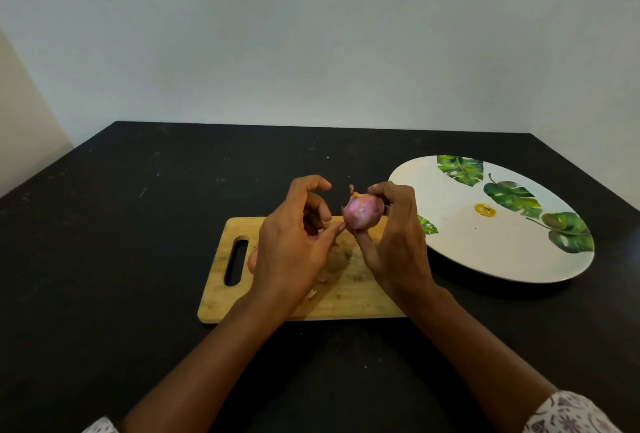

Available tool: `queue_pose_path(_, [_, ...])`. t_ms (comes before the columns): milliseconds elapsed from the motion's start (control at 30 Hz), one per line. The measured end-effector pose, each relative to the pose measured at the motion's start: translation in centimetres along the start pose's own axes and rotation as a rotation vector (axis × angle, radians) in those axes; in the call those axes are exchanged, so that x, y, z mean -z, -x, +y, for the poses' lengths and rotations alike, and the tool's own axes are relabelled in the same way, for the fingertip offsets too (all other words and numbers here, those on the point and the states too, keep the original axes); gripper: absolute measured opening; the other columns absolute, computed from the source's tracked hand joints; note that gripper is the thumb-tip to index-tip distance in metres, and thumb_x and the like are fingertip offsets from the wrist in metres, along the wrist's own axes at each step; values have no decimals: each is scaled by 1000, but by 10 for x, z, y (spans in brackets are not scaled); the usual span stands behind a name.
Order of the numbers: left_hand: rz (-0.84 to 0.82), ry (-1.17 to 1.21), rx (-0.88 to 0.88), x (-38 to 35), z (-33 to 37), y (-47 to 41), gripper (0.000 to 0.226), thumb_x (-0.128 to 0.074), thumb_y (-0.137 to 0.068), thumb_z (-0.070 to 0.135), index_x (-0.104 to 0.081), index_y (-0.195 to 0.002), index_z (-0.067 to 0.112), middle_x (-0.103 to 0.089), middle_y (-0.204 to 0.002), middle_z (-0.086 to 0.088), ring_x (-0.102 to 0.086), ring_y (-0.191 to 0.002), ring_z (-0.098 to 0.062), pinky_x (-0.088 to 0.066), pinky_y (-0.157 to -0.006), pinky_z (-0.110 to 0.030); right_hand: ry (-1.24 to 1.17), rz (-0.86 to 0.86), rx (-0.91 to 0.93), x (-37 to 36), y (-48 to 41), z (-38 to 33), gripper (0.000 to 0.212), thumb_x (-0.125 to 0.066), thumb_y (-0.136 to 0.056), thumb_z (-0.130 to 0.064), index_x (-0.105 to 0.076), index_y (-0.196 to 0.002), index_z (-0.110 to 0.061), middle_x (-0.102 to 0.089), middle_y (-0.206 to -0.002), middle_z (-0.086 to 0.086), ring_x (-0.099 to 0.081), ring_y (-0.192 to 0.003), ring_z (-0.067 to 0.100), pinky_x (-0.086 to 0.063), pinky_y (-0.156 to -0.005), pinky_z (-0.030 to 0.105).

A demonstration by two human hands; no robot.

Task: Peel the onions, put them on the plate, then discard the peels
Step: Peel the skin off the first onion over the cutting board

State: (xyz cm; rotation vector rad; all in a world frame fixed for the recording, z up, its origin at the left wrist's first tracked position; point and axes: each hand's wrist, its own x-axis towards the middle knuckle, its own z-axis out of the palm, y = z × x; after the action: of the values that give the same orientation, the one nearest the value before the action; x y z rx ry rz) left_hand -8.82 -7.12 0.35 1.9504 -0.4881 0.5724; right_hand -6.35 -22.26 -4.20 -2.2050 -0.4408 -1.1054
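The peeling step is in hand. The right hand (pixel 394 245) grips a small red onion (pixel 363 212), fingers curled over its far side and thumb under it, holding it in the air above the 1 o'clock corner of the wooden cutting board (pixel 346 297). A dry stub of skin still stands at the onion's top, though most of its face looks purple and bare.

The left hand (pixel 294 242) is at the onion's 9 o'clock, fingers loosely curled and thumb stretched to touch its lower edge. Whether it pinches a strip of skin cannot be told.

A second onion (pixel 252 259) peeks out behind the left hand at the board's 9 o'clock side, and peel scraps (pixel 322 279) lie on the board. The leaf-patterned plate (pixel 485 252), at the board's 2 o'clock, holds no onion.

The next move probably calls for stripping the last dry skin, then carrying the onion right to the plate.
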Motion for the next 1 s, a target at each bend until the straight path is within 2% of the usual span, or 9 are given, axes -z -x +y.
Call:
queue_pose_path(133, [-26,-6,35,-2,1,-1,49,-79,-68,30,-49,-107,32,-57,-97,13,-56,-92,-5,-47,-75,-14,-24,-24,40,-1,1,-2,77,-86,-63,0,-38,-121,-13,-55,-112,22,-46,-105,13,-38,-89,3])
queue_pose_path(267, [-40,22,17,-3,-1,0,55,-80,-68,27,-47,-111,30,-57,-102,10,-57,-97,-8,-48,-81,-19,-31,-68,102,-2,2,-12,70,-82,-66,-7,-39,-120,-14,-57,-111,24,-56,-100,25,-49,-82,23])
queue_pose_path(333, [-61,13,-9,-2,-2,0,55,-80,-69,23,-47,-112,30,-58,-100,8,-57,-94,-10,-51,-79,-23,-35,-79,128,-2,2,-14,64,-76,-67,-13,-39,-119,-13,-57,-109,25,-59,-96,31,-50,-80,28])
queue_pose_path(433, [-102,-16,-48,-3,0,0,56,-80,-70,19,-47,-113,30,-59,-96,6,-58,-88,-11,-53,-76,-26,-24,-75,132,-2,2,-12,62,-73,-67,-17,-39,-119,-12,-57,-107,25,-58,-96,29,-50,-77,28])
queue_pose_path(567, [-142,-15,-22,-2,0,-1,59,-79,-71,18,-40,-110,40,-53,-88,17,-55,-85,-6,-49,-73,-16,-5,-67,135,-2,3,-8,59,-72,-69,-19,-40,-118,-13,-58,-108,22,-47,-99,18,-45,-82,20])
queue_pose_path(700, [-198,-3,23,-1,-1,-2,61,-77,-73,13,-36,-112,37,-52,-85,15,-55,-82,-3,-46,-73,-10,-18,-62,170,-2,2,-7,44,-58,-79,-26,-40,-116,-13,-43,-113,6,-44,-98,18,-38,-86,20])
queue_pose_path(767, [-215,-8,31,-1,-1,-2,62,-76,-74,12,-34,-112,38,-51,-86,15,-55,-82,-3,-46,-74,-10,-16,-60,178,-2,2,-6,43,-55,-79,-28,-40,-116,-13,-40,-113,3,-44,-98,17,-37,-87,20])
queue_pose_path(867, [-229,-25,23,-1,-1,-2,62,-75,-75,10,-32,-111,37,-52,-86,13,-55,-82,-4,-47,-74,-12,-10,-57,182,-2,3,-6,44,-59,-79,-27,-41,-115,-12,-41,-111,3,-44,-98,17,-37,-86,21])
queue_pose_path(1000, [-224,-41,7,0,0,0,54,-68,-81,7,-31,-110,35,-49,-84,16,-55,-79,-2,-43,-71,-3,17,-38,161,-2,3,-5,53,-71,-72,-11,-41,-115,-12,-41,-111,2,-44,-96,17,-37,-85,21])
